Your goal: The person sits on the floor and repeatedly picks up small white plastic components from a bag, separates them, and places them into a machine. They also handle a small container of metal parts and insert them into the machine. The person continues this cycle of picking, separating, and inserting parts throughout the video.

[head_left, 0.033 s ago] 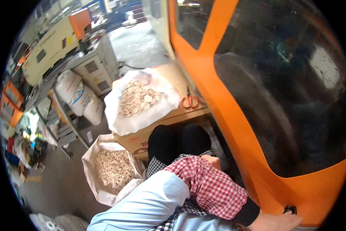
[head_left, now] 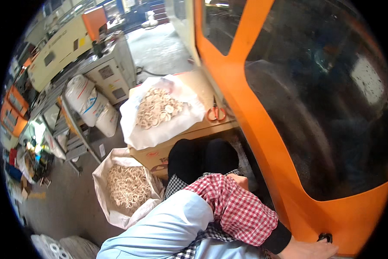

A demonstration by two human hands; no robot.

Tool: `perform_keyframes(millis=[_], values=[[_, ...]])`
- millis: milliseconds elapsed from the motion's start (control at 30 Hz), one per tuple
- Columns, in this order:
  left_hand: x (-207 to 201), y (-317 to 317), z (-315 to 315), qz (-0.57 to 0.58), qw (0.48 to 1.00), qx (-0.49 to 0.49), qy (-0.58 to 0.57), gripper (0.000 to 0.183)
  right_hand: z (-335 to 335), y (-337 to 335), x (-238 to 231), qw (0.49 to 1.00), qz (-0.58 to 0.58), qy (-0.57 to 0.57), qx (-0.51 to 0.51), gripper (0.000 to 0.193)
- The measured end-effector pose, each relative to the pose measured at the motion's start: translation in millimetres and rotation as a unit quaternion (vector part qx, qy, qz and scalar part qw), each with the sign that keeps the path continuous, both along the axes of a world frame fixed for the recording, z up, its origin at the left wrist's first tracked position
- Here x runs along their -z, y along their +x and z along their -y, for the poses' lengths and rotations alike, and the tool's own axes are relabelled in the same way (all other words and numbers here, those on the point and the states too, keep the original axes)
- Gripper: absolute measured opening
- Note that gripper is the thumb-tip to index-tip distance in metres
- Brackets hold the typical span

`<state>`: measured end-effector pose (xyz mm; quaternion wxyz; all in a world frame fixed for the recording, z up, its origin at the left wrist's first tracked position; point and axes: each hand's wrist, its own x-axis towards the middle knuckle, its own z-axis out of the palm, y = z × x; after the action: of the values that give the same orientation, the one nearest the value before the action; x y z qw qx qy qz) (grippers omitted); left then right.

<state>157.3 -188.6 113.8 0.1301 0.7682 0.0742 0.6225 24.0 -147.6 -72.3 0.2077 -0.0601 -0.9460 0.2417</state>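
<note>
The view shifted slightly, the black handle (head_left: 326,237) beside the left grip (head_left: 307,249), its hold impossible to tell.

Door (head_left: 245,103): orange, with a large dark window (head_left: 306,129); it stands upright at my right.
Handle (head_left: 325,237): small and black, low on the door, just beside my fingers (head_left: 326,250); I cannot tell whether I grip it.

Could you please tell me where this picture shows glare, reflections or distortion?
Head view: glare whitens the smooth grey floor at the top; head view: pale patches, perhaps reflections, cross the large dark transparent window; head view: the orange machine door frame looks bent, probably by the fisheye lens, whose round edge leaves black corners.
</note>
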Motion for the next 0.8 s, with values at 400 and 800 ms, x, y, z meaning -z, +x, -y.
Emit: perform_keyframes(millis=[400, 800], values=[[-35.7, -178.8, 3.2, 0.03, 0.987, -0.084, -0.132, 0.041, 6.3, -183.7, -37.9, 0.991, -0.042, -0.111, -0.063, 0.021], [169.1, -299.4, 191.9, 0.454, 0.562, -0.453, -0.522, 0.014, 51.7, -418.4, 35.0, 0.984, -0.073, -0.019, -0.163, 0.02]])
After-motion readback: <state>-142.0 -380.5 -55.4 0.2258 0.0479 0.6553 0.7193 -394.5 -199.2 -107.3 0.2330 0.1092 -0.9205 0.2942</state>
